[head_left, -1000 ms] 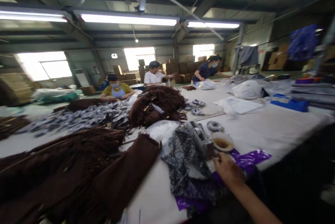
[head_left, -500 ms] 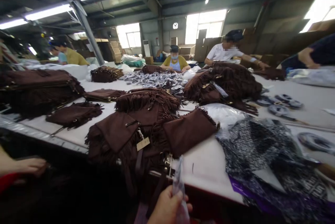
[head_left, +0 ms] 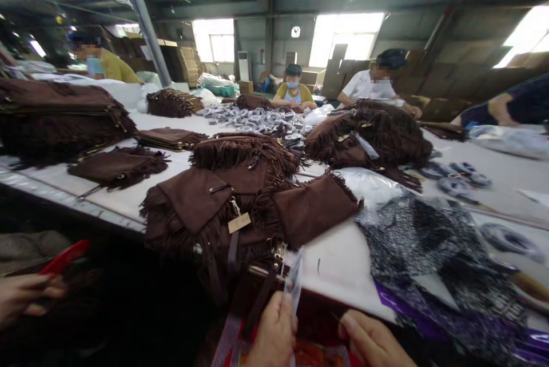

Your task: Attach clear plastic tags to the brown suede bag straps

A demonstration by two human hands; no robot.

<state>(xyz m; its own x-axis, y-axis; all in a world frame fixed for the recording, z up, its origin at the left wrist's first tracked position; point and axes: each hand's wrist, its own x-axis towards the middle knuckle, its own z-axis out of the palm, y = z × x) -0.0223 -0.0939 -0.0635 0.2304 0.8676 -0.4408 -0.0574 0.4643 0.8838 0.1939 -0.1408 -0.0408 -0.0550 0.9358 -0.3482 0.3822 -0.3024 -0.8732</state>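
Near the bottom centre, my left hand [head_left: 272, 330] is closed around a thin clear plastic strip [head_left: 294, 278] that stands upright at the table's edge. To its right, my right hand [head_left: 373, 338] has thumb and fingers pinched together; what they hold, if anything, is too small to tell. Just beyond my hands lie brown fringed bags [head_left: 201, 201], one with a tan tag [head_left: 239, 222] and a strap hanging over the edge. Another brown bag [head_left: 315, 207] lies flat to the right. A red package [head_left: 309, 352] is partly visible below my hands.
Another person's hand [head_left: 30, 295] with a red tool [head_left: 66, 257] is at the lower left. Black-and-white plastic [head_left: 422, 241] covers the table's right front. Coiled straps [head_left: 257, 118] and brown bag piles [head_left: 55, 118] stand farther back. People work across the table.
My right hand has come into view beside my left hand. The other person's hand at left has moved down and left, and its red tool now shows. The view has shifted slightly.
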